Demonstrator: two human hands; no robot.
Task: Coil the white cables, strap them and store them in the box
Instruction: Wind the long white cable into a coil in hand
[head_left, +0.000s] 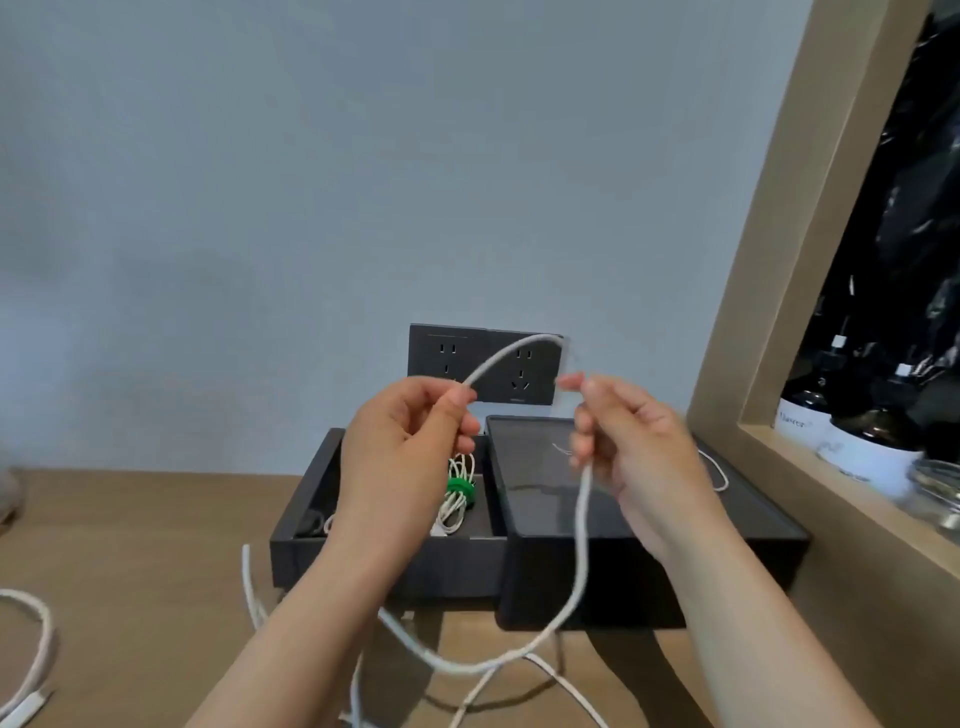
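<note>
— What's in the box (311, 499)?

— It stands open against the wall. Inside lies one coiled cable (453, 512) bound by a green strap (460, 487). The lid (540, 525) sits rim-up, touching it at three o'clock.

— And the fingers?

— The left hand (405, 447) pinches the white cable (583, 545) between thumb and forefinger. The right hand (634, 447), at its three o'clock, has its fingers curled round the same cable. The cable arches between the hands in front of the wall socket (452, 358), then hangs in a loop toward six o'clock.

— Room?

— The table (130, 545) stretches toward nine o'clock, where another cable (39, 639) lies. A shelf frame (769, 260) stands close at three o'clock.
</note>
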